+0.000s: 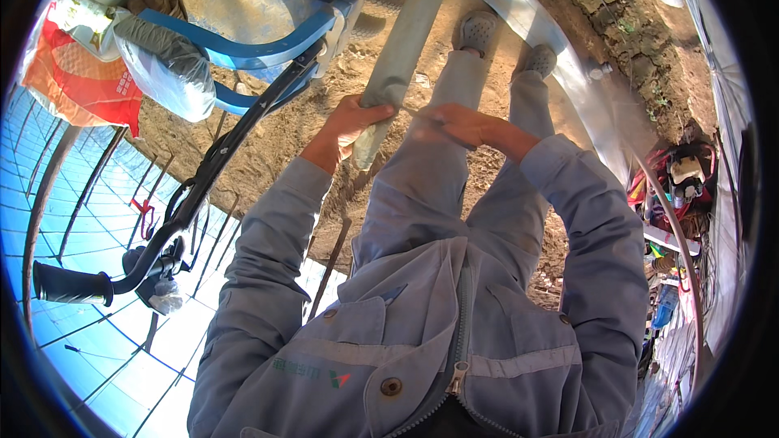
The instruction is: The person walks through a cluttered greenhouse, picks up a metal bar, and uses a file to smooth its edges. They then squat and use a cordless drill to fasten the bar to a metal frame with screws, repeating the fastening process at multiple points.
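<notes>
A long grey-green tube [410, 32] slants from the top edge down to just in front of my lap. My left hand [345, 128] is closed around its near end, with the thumb lying across the top. My right hand [464, 125] is to the right of the tube, above my thigh, its fingers pinched together and smeared by motion. Between the two hands shows a thin dark strand [412, 112], too blurred to name. Part of the tube's near end is hidden by my left fingers.
At the left are a blue-framed cart [243, 53] with a black handlebar [73, 284], a red-and-white bag [81, 73] and a clear plastic bag [170, 77]. Pale sheeting [560, 45] crosses the bare soil beyond my feet. Mixed items [686, 174] lie along the right wall.
</notes>
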`<state>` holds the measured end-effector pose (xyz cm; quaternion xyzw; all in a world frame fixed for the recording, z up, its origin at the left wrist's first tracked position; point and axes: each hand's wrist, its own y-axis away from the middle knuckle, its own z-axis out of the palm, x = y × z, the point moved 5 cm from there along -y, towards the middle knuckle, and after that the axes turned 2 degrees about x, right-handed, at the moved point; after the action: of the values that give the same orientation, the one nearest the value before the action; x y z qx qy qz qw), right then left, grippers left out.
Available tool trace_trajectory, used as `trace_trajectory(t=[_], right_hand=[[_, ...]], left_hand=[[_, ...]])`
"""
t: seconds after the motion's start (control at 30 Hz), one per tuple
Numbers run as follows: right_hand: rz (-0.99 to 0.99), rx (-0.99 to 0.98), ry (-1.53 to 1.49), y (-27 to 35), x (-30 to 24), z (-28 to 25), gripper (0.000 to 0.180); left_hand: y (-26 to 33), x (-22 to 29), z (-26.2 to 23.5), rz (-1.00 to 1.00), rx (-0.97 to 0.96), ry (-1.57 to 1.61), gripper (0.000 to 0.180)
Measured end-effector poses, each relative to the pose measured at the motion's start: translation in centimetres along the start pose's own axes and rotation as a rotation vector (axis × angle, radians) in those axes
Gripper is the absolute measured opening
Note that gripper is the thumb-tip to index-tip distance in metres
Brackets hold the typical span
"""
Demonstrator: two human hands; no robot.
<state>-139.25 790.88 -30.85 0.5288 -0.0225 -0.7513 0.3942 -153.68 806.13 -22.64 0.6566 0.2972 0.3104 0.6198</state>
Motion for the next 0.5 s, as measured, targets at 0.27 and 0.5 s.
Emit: trace_trajectory(t=[0.27, 0.5], right_hand=[[0.043, -0.043, -0.084, -0.6, -1.1, 0.5, 0.06], [0.084, -0.069, -0.093, -0.2, -1.0, 0.3, 0.035]], left_hand=[[0.2, 1.4, -0.7, 0.013, -0.004, -0.065, 0.039], [0.5, 2.0, -0.3, 0.01, -0.058, -0.078, 0.039]])
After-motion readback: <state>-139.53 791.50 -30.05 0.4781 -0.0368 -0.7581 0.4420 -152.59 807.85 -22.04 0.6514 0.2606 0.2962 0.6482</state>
